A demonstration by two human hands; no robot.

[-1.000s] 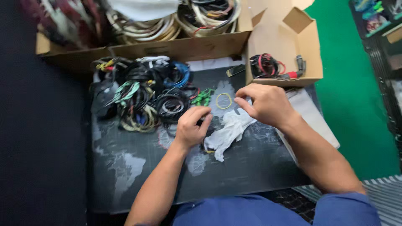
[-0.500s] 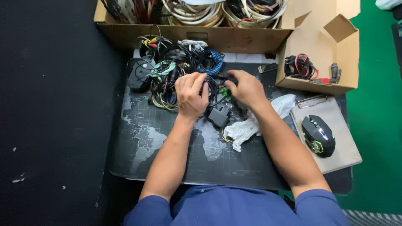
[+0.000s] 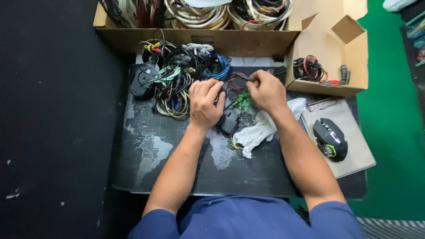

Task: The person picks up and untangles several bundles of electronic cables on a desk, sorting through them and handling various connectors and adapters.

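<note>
My left hand rests with curled fingers on a black cable beside the pile of coiled cables. My right hand pinches a thin black cable end between thumb and fingers. Under and between my hands lie a black power adapter, a green coiled cable and a crumpled white cloth, all on a dark desk mat with a world map print.
A long cardboard box full of coiled cables stands at the back. A smaller open cardboard box with a red-black cable sits back right. A black mouse lies on a grey pad at right. Another black mouse sits left of the pile.
The camera view has shifted and steadied. My hands moved from the rubber band and cloth up to the cable pile, and the right hand now pinches a thin cable.
</note>
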